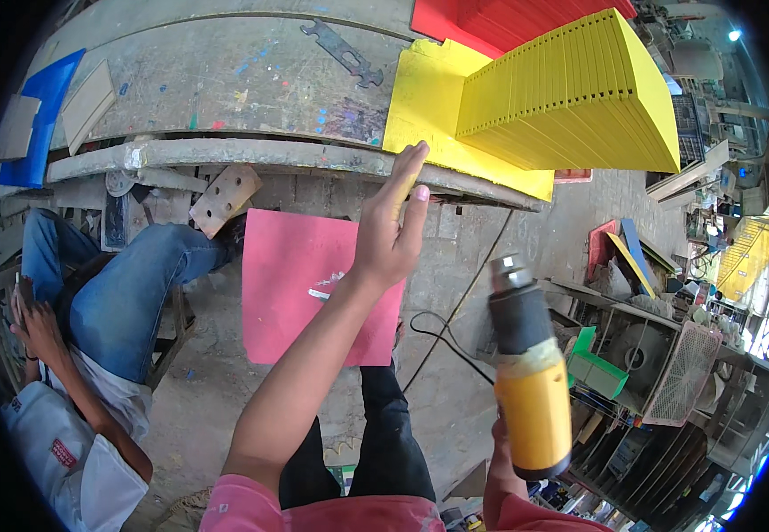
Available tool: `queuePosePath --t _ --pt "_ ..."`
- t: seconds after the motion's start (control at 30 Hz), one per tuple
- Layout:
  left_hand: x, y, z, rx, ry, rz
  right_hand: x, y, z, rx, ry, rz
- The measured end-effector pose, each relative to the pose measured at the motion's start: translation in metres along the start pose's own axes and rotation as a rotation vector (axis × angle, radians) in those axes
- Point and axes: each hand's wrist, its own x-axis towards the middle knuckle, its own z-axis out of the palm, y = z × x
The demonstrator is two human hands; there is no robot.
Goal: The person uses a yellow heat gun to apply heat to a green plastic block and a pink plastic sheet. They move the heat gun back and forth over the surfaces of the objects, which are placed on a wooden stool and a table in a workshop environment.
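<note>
My left hand [393, 226] is raised by the front edge of the workbench, its fingers stretched out and thumb apart, holding nothing. The fingertips are nearest a yellow sheet [422, 93] on the bench, and whether they touch it I cannot tell. On that sheet stands a slanted row of yellow panels [571, 97], packed face to face. My right hand [499, 436] grips a yellow and black heat gun [533, 399], nozzle up; the gun hides most of the fingers. A pink sheet [287, 284] with a whitish mark lies over my knees, below my left forearm.
On the worn wooden bench [216, 80] lies a flat metal wrench [345, 53]. Red panels [509, 27] stand behind the yellow ones; a blue piece [43, 120] is far left. A seated person [136, 293] is at left. A cluttered rack [659, 355] stands right, near the gun's dark cord [451, 335].
</note>
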Motion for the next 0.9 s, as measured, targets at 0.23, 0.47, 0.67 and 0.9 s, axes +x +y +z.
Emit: queuePosePath --t 0.23,0.47,0.67,0.9 --pt "0.028 -0.003 -0.016 0.052 0.108 0.059 0.026 -0.009 0.012 0.037 0.029 0.017" --pt "0.051 -0.003 0.001 0.035 0.040 0.071 -0.002 0.026 0.000 -0.030 -0.004 0.083" --pt "0.042 -0.006 0.015 0.099 0.026 -0.011 0.014 0.051 -0.004 0.030 -0.085 0.163" --pt "0.038 -0.016 0.028 0.512 0.056 0.185 0.040 0.082 -0.027 0.013 -0.004 0.156"
